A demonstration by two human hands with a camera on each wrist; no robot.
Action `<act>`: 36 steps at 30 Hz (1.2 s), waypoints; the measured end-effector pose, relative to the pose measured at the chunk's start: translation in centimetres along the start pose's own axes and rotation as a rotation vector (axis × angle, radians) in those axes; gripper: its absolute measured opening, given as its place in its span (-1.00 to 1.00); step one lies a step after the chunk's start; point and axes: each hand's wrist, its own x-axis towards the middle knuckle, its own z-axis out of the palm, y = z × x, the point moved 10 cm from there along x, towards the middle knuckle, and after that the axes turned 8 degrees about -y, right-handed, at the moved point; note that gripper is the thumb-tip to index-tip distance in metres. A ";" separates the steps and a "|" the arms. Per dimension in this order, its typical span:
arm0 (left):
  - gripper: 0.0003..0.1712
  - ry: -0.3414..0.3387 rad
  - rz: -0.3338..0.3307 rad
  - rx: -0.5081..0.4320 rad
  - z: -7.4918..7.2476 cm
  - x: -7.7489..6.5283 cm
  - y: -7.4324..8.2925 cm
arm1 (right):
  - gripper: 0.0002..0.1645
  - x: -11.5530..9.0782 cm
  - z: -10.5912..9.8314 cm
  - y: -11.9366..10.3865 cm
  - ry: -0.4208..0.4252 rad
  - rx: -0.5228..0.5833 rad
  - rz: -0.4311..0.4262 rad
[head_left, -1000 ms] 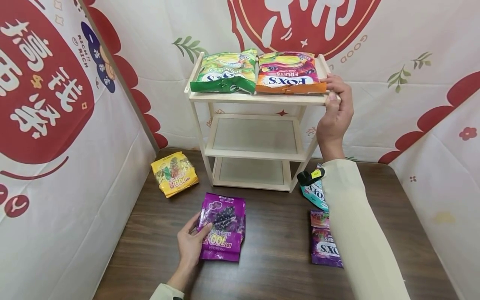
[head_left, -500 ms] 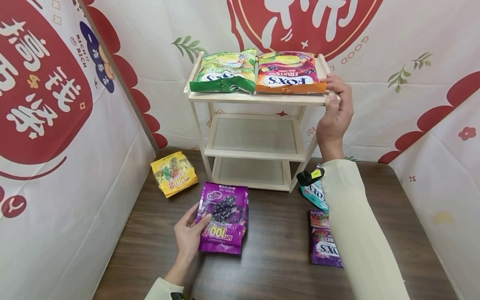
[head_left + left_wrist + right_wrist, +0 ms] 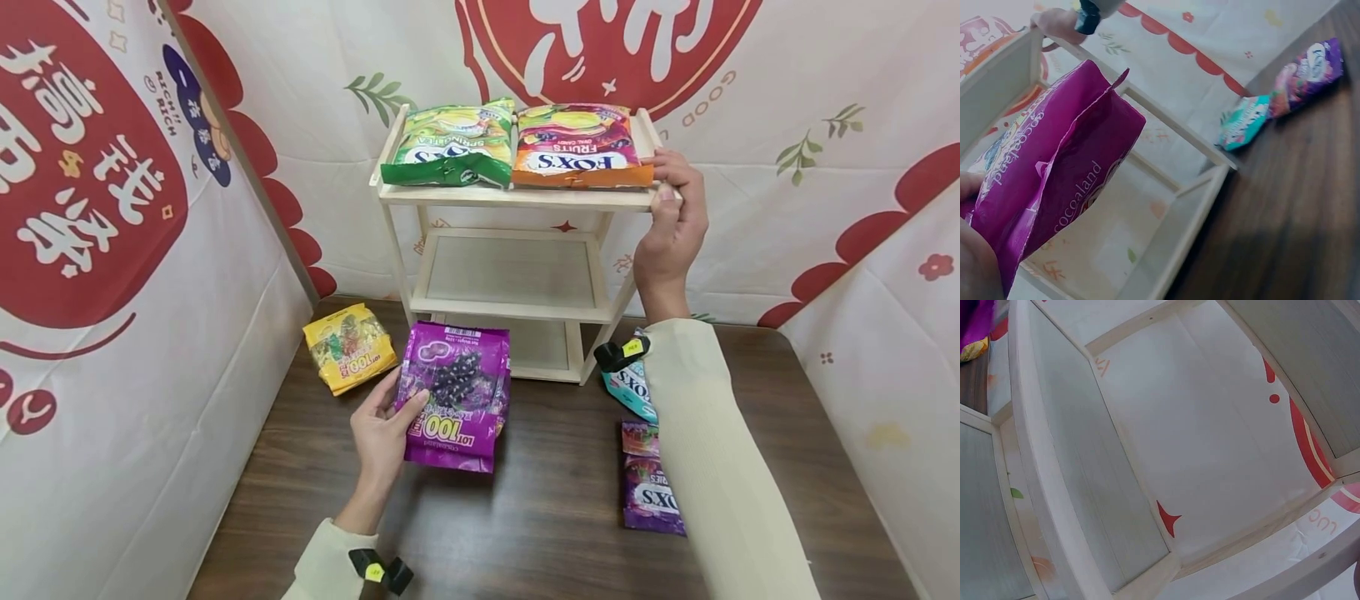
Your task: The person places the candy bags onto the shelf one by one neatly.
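My left hand (image 3: 382, 429) pinches the left side of a purple candy bag (image 3: 453, 396) with a picture of dark grapes, held up off the table before the rack's lower part. In the left wrist view the same bag (image 3: 1060, 169) is seen from its edge, with the rack behind it. My right hand (image 3: 671, 229) grips the right front corner of the pale wooden rack's (image 3: 510, 312) top tier. On that tier lie a green candy bag (image 3: 453, 142) and a red and orange candy bag (image 3: 577, 142), side by side. The middle tier holds nothing.
A yellow candy bag (image 3: 350, 348) lies left of the rack on the dark wood table (image 3: 555, 517). At the right, a teal candy bag (image 3: 630, 387) and a purple berry candy bag (image 3: 648, 487) lie partly hidden by my right sleeve. Printed fabric walls (image 3: 787, 75) enclose the table.
My left hand has lifted the purple grape bag and moved it forward, up toward the rack, so it now covers part of the bottom tier. My right hand keeps its place on the rack.
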 end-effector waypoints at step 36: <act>-0.43 0.055 0.123 -0.052 5.4 7.4 4.7 | -0.66 0.0 -0.1 -0.1 0.007 0.013 -0.013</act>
